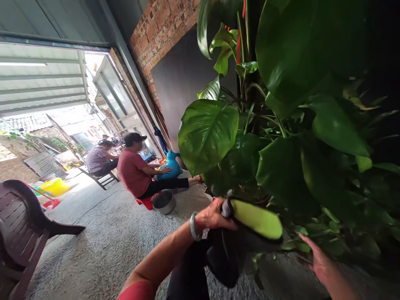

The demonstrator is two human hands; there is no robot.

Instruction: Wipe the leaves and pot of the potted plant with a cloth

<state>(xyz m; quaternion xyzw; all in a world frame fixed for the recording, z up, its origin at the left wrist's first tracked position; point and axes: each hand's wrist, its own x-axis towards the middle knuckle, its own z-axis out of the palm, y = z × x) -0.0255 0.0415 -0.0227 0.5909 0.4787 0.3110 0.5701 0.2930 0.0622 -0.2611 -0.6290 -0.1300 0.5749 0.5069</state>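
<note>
Item [258, 219], green, oblong: I've got left hand [215, 214] clamped on one end, long axis slanting toward right hand [320, 259], apart, fingers parted, apparently empty.

a red sleeve [137, 290] at seven o'clock; a pale, round bangle [192, 227] and dark trousers [186, 275] towards six.

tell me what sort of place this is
Possibly a semi-open workspace at someone's home, though I can't be sure: there's a bare brick wall, a rough concrete floor and a large leafy plant.
</note>
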